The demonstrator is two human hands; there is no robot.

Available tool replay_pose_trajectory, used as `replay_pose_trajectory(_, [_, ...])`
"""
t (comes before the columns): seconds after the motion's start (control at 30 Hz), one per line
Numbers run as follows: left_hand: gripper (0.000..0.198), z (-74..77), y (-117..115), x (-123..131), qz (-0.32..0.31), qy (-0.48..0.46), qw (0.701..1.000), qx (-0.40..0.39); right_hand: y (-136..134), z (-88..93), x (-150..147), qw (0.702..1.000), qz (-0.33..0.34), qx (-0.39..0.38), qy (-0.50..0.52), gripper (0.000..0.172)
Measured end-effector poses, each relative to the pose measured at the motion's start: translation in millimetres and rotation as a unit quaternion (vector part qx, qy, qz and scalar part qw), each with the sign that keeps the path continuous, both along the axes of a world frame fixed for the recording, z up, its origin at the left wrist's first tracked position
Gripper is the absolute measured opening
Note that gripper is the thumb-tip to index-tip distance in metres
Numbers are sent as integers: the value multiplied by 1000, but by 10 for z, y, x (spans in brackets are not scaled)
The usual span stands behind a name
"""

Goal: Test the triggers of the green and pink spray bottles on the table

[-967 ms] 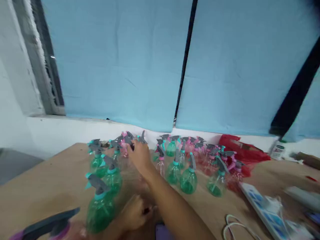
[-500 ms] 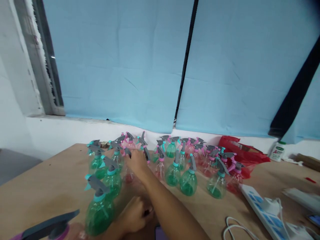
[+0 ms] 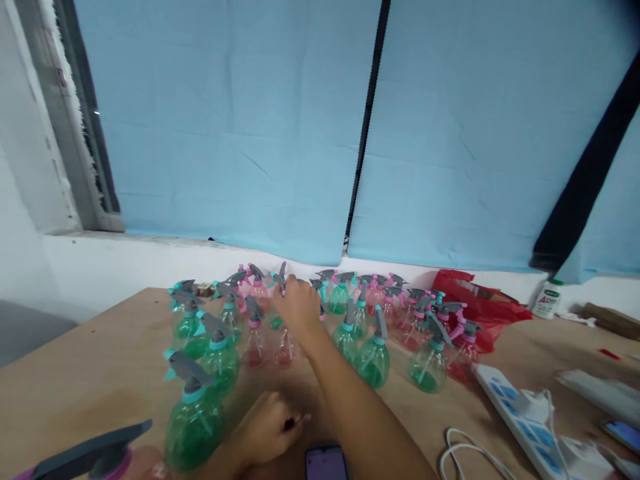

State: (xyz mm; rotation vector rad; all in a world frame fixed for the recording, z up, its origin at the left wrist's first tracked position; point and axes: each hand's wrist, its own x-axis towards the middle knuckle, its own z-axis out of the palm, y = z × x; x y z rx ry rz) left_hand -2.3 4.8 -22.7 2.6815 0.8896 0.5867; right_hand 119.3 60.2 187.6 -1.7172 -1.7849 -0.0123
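Observation:
My right hand (image 3: 299, 305) reaches over the middle of a group of spray bottles. Its fingers are closed round the head of a spray bottle with pink liquid (image 3: 285, 348); the head itself is hidden. Just left stands another pink spray bottle (image 3: 255, 343) with a grey trigger and pink collar. Close to me, my left hand (image 3: 267, 427) rests on the table, fingers curled in, with nothing visible in them. Beside it is a spray bottle with green liquid (image 3: 194, 433). At the lower left, a pink-collared spray bottle (image 3: 113, 460) is partly cut off.
More green and pink spray bottles stand to the right, among them a green one (image 3: 373, 363). A phone (image 3: 326, 463) lies before me. Rightward are a power strip (image 3: 510, 413) with chargers, a white cable (image 3: 453, 443), a red plastic bag (image 3: 480, 307) and a white bottle (image 3: 549, 299).
My right hand has moved right, from the left pink spray bottle's head to the neighbouring bottle. The left pink bottle now shows uncovered. My left hand stays on the table.

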Motion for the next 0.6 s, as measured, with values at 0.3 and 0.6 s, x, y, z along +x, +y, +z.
replay_pose_trajectory(0.3, [49, 49, 14, 29, 3, 13, 999, 40, 81, -398, 333, 993, 34, -91, -71, 33])
replay_pose_trajectory(0.6, [56, 199, -39, 54, 15, 26, 999, -13, -281, -353, 852, 993, 112, -17, -39, 25])
